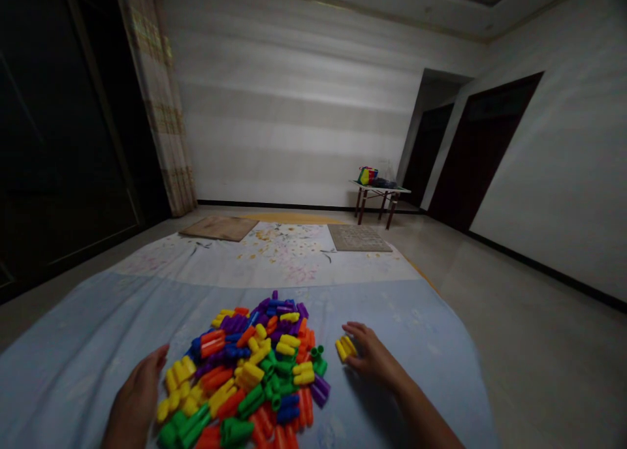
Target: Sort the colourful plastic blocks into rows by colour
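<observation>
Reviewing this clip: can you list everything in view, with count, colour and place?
Plastic pieces: too many to count; yellow, orange, green, blue, purple; piled on the cloth
Yellow cluster: one, yellow, right of the pile
Cloth: one visible covering, light blue and white with flowers, under the pile
Boards: two, brown far left, greyish far right of the cloth
Small table: one, pale top, dark legs, near the far wall
Multicoloured item: one, on the small table
Curtain: one, beige patterned, left
Doors: two, dark, right
Hands: two, bare; left beside the pile, right at the yellow cluster
</observation>
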Available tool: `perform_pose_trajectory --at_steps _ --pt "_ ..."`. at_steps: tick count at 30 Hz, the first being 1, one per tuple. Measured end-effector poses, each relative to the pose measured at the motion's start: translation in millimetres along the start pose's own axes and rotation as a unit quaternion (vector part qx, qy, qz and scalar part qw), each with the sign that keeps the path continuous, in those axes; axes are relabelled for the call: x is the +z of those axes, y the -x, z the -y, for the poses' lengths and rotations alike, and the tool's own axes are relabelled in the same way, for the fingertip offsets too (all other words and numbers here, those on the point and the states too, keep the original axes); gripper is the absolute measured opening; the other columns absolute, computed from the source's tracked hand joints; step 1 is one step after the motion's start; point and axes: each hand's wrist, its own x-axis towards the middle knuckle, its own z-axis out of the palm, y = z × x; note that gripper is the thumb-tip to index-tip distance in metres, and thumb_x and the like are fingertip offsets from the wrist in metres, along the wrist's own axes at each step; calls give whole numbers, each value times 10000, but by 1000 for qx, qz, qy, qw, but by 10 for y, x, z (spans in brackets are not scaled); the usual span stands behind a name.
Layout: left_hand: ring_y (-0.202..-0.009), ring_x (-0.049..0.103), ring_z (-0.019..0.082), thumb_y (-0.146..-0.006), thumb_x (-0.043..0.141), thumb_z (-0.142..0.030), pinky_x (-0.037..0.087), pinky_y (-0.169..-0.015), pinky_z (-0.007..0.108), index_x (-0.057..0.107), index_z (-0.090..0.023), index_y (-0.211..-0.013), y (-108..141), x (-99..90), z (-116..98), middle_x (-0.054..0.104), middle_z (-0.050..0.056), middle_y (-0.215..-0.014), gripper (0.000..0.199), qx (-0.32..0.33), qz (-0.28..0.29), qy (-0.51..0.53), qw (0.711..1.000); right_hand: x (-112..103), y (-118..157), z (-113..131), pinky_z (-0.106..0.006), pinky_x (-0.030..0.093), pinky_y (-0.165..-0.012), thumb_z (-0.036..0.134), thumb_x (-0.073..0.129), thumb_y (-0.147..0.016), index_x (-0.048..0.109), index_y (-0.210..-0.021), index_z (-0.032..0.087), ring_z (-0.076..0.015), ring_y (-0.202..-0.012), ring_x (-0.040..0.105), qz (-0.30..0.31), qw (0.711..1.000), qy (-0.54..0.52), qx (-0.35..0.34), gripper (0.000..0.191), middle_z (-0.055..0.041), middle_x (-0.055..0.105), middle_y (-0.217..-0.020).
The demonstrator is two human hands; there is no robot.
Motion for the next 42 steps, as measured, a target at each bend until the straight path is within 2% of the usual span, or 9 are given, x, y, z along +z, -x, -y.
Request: perform_pose_trajectory --at_steps 3,7,11,14,20,24,33,38,42 --pt "-943 614 243 -725 347 -346 534 -694 341 563 -180 -889 -1 52 -134 641 92 -998 318 -132 29 138 981 -68 -70 21 -348 415 -904 166 572 -640 606 -1112 228 -220 -1017 552 54 998 -1 -18 477 -67 620 -1086" --pt "-914 620 247 -747 328 -372 536 -665 349 563 -202 -927 49 130 -151 664 56 -908 342 -189 30 214 958 -113 -283 -96 -322 455 -833 159 575 -632 629 -1069 232 -199 -910 598 19 1000 5 -9 446 -51 648 -1015" --pt "-891 627 223 -738 323 -317 527 -741 365 579 -245 -934 28 168 -5 682 1 -857 331 -204 47 225 951 -73 -690 -278 -308 470 -794 145 593 -630 606 -1098 198 -183 -863 607 -40 998 40 9 471 -65 641 -1050" --pt "-959 604 226 -723 325 -285 501 -823 393 588 -249 -914 0 178 65 685 -9 -899 327 -176 52 208 961 27 -1027 -347 -318 453 -827 136 603 -634 611 -1088 176 -192 -887 601 -64 995 70 23 456 -79 640 -1056" --pt "-913 621 227 -686 336 -278 508 -808 379 592 -198 -808 29 165 -36 691 34 -879 295 -172 36 214 961 282 -1435 -400 -314 424 -856 130 584 -665 592 -1117 150 -205 -945 584 -76 993 83 43 453 -102 623 -1092" --pt "-885 629 223 -674 347 -293 504 -798 377 596 -189 -826 32 190 -4 687 45 -881 309 -158 27 226 961 374 -1501 -453 -311 408 -871 161 594 -665 618 -1078 174 -214 -996 563 -76 991 88 66 414 -88 630 -1071" --pt "-983 590 219 -697 328 -369 434 -918 383 591 -206 -897 -21 262 250 656 52 -986 368 -138 39 204 968 355 -1445 -502 -286 432 -821 202 616 -653 616 -1073 163 -193 -889 589 -76 992 60 79 422 -88 626 -1000" --pt "-987 590 226 -695 334 -353 447 -899 388 600 -206 -911 -25 264 291 660 54 -993 373 -115 46 181 976 347 -1332 -233 -308 401 -892 205 550 -717 555 -1152 158 -193 -978 548 -99 994 30 44 437 -111 562 -1116" --pt "-969 600 228 -691 345 -367 457 -886 384 604 -204 -879 -14 243 223 668 54 -966 358 -127 41 182 974 486 -1213 77 -266 440 -825 230 563 -722 617 -1045 204 -159 -916 566 -61 998 -14 5 328 -56 603 -1033"
